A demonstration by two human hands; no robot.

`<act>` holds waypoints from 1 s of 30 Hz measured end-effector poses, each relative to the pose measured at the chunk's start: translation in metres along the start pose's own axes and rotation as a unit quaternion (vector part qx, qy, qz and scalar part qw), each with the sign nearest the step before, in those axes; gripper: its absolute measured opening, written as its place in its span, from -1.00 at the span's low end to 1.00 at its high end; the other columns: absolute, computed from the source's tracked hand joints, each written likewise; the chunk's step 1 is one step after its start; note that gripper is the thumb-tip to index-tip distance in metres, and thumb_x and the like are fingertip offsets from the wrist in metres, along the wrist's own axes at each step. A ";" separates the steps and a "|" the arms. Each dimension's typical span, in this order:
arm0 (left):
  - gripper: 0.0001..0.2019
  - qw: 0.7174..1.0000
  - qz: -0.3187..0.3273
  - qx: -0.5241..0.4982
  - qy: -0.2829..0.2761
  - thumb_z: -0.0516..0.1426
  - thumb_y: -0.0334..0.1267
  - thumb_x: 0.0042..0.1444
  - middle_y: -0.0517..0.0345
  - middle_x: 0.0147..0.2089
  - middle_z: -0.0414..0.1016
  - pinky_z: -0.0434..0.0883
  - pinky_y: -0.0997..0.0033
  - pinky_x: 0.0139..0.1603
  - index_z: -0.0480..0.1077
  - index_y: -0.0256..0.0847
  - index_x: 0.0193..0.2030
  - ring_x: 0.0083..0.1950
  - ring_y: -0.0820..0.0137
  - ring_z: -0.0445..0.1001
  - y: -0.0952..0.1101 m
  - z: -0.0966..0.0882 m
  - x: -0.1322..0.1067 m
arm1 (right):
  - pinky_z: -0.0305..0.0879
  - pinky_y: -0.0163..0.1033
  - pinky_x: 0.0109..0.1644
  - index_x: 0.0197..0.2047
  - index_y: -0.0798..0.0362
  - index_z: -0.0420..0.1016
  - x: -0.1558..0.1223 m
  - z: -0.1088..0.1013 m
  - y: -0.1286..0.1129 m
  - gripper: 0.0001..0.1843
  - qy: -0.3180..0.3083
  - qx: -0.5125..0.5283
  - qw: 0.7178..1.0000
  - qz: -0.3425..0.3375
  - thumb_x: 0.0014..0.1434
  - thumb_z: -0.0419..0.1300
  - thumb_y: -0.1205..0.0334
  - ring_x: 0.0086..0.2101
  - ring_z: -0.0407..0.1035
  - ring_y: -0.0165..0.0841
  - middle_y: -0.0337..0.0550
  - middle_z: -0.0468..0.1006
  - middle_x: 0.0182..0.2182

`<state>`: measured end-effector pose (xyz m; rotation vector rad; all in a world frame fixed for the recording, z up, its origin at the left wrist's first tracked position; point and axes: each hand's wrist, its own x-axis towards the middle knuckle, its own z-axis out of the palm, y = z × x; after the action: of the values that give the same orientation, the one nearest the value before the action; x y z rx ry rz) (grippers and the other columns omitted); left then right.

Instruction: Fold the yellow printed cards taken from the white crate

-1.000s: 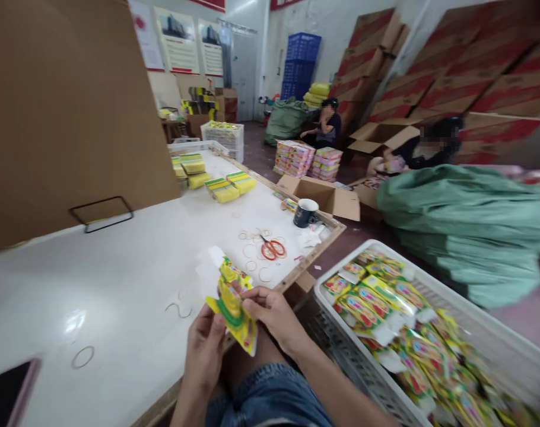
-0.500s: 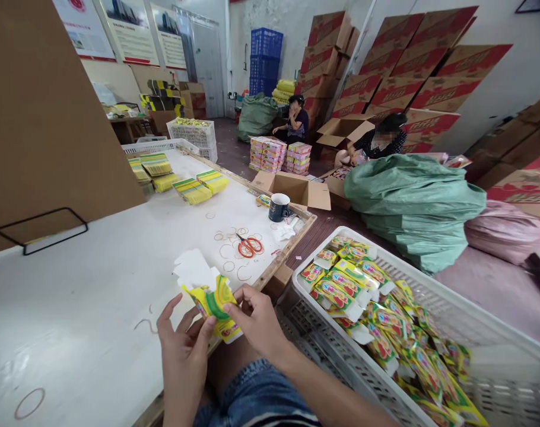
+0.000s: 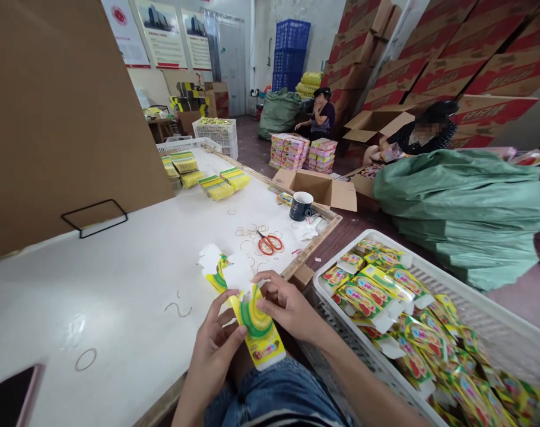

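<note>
Between my two hands is a small yellow and green carton [image 3: 257, 326], held over my lap at the table's edge. My left hand [image 3: 221, 344] grips its left side, thumb on the front. The fingers of my right hand [image 3: 285, 305] pinch its upper right side, near the white end flaps. Just behind it on the table lie unfolded cartons [image 3: 216, 270], white inside with yellow and green outside. To my right, a white plastic crate [image 3: 434, 267] holds many folded cartons [image 3: 368, 293] of the same colours.
Orange-handled scissors [image 3: 269, 242] lie among rubber bands on the white table [image 3: 140, 279]. A dark mug [image 3: 301, 207] stands near its far right corner, with bundled flat cartons [image 3: 216, 187] farther left. A phone [image 3: 12, 397] lies lower left. Two people sit beyond, near a green sack [image 3: 466, 201].
The view has swung left, bringing the phone in. The carton has turned more upright, its front now facing me, and the flat cartons behind it show more plainly.
</note>
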<state>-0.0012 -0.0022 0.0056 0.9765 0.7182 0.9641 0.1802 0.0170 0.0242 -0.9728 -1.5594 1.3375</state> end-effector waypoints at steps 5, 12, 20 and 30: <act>-0.56 0.999 -0.022 -0.005 -0.022 0.14 -0.26 0.17 -0.16 0.05 0.37 0.40 0.28 -0.04 -0.02 -0.19 0.08 0.04 0.23 0.42 0.000 0.006 -0.003 | 0.08 -0.40 -0.38 -0.34 0.20 0.34 0.003 -0.006 -0.006 -0.74 -0.007 -0.091 0.996 0.007 0.25 0.08 0.15 -0.44 0.16 -0.51 -0.21 0.31 -0.48; -0.28 1.000 -0.008 -0.011 0.015 0.14 -0.22 0.17 -0.16 0.18 0.28 0.38 0.24 0.03 -0.25 -0.04 0.32 0.10 0.22 0.39 -0.005 0.008 0.000 | 0.21 -0.36 -0.25 0.15 0.05 0.16 0.007 -0.003 0.005 -0.56 0.053 -0.023 0.998 -0.039 0.24 0.13 0.18 -0.33 0.31 -0.48 -0.22 0.39 -0.34; -0.47 0.995 0.023 0.081 0.053 0.13 -0.15 0.17 -0.17 0.21 0.24 0.41 0.27 0.02 0.06 -0.21 0.21 0.12 0.18 0.37 -0.014 0.005 0.006 | 0.18 -0.34 -0.29 -0.04 0.09 0.44 0.005 -0.015 -0.009 -0.67 -0.013 -0.110 0.993 0.028 0.21 0.12 0.08 -0.33 0.29 -0.42 -0.14 0.43 -0.31; -0.40 0.999 0.005 0.040 0.036 0.11 -0.15 0.19 -0.17 0.29 0.13 0.38 0.26 0.09 -0.04 -0.18 0.29 0.18 0.18 0.31 -0.017 0.003 0.004 | 0.06 -0.35 -0.30 -0.01 0.02 0.31 0.012 -0.001 -0.017 -0.62 0.024 -0.401 0.911 0.095 0.11 0.18 0.13 -0.40 0.29 -0.41 -0.27 0.42 -0.46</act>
<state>0.0090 -0.0038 -0.0090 1.0199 0.8177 0.9898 0.1764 0.0264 0.0427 -1.6683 -2.0592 0.7506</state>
